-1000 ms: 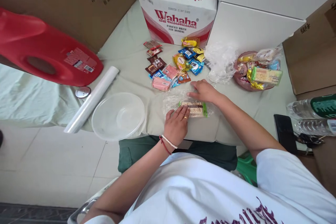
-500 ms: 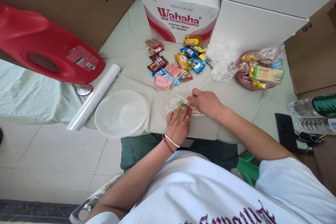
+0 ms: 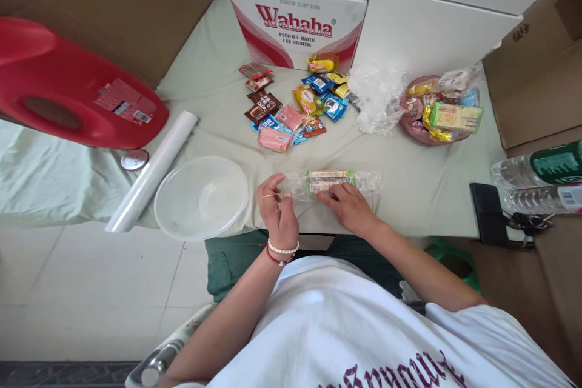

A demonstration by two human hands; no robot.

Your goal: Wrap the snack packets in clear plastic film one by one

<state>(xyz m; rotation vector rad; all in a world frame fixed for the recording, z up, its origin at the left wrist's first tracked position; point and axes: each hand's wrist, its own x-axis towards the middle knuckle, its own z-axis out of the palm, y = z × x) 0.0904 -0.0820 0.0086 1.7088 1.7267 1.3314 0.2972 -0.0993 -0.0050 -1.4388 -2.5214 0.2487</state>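
A snack packet (image 3: 328,179) with green ends and a pale printed label lies on the table, wrapped in clear plastic film (image 3: 368,182) that sticks out flat past both ends. My right hand (image 3: 350,209) holds the packet down by its near edge, fingers bent and fingertips on it. At the film's left end is my left hand (image 3: 278,209), thumb and fingers apart and slightly curled. Whether its fingertips touch the film I cannot tell. To its left stands a round translucent plastic bowl (image 3: 175,197) at the table edge.
Behind the packet lie several wrapped snacks (image 3: 275,139) and crumpled clear film (image 3: 377,100). A pink bowl of snacks (image 3: 413,132) stands right. A film roll (image 3: 152,170) and red jug (image 3: 86,91) are left; bottles (image 3: 541,197) and a black phone (image 3: 487,212) sit far right.
My left hand has come off the packet and shifted left. My right hand has moved from the film's far side to the packet's near edge, leaving the label in sight.
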